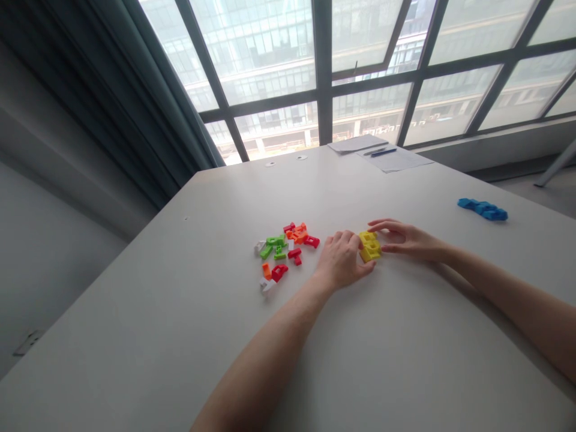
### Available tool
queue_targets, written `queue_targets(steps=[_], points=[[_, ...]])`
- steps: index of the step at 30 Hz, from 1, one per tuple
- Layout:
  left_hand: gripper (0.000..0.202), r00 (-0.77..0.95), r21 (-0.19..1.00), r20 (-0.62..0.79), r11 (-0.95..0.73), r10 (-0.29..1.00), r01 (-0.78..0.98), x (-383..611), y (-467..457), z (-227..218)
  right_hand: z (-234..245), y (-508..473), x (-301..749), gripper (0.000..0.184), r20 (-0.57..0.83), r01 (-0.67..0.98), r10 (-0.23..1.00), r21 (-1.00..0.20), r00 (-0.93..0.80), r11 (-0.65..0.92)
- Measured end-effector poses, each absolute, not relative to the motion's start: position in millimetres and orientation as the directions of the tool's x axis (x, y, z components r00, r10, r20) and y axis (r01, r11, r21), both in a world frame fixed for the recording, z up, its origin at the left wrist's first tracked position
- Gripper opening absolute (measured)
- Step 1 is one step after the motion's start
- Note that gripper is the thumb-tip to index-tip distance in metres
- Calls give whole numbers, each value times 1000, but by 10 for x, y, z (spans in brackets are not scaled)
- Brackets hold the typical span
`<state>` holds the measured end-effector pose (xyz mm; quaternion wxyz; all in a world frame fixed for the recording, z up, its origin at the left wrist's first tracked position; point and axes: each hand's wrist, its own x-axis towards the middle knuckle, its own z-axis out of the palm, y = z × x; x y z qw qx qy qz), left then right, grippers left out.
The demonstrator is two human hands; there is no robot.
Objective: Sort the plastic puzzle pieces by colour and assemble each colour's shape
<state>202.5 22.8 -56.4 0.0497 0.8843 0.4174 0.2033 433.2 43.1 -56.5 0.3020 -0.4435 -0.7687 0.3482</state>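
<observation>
Several yellow plastic blocks [369, 246] sit together in a small cluster on the white table, between my two hands. My left hand [341, 260] rests at the cluster's left side, fingers bent beside it and thumb stretched out along the near edge. Its fingertips seem to touch the yellow pieces, though they are partly hidden. On the right, my right hand [404, 239] is open, with fingers and thumb apart and their tips close to the cluster's right edge. Whether they touch it I cannot tell.
Left of my hands lies a loose pile of green blocks [276, 241], red blocks [279, 272], orange blocks [299, 233] and white blocks [267, 284]. A joined row of blue blocks [483, 209] lies far right. Papers [405, 160] and a pen [384, 153] are by the window.
</observation>
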Motion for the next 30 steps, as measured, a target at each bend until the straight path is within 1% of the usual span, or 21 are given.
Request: queue_targets(steps=[9, 17, 23, 26, 30], points=[[29, 558, 323, 254, -614, 790, 721, 2007, 241, -544, -579, 443, 4363, 62, 155, 525, 850, -727, -504, 443], [29, 556, 348, 257, -612, 791, 710, 1999, 244, -542, -622, 444, 4362, 57, 209, 537, 837, -683, -506, 495], [29, 552, 353, 259, -610, 792, 709, 2005, 240, -535, -616, 447, 4360, 55, 208, 546, 835, -671, -509, 501], [32, 549, 351, 266, -610, 792, 710, 2011, 242, -548, -603, 449, 4359, 56, 210, 546, 838, -674, -504, 498], [39, 537, 350, 277, -604, 797, 716, 2015, 246, -564, -590, 448, 4350, 56, 194, 511, 847, -724, -494, 463]])
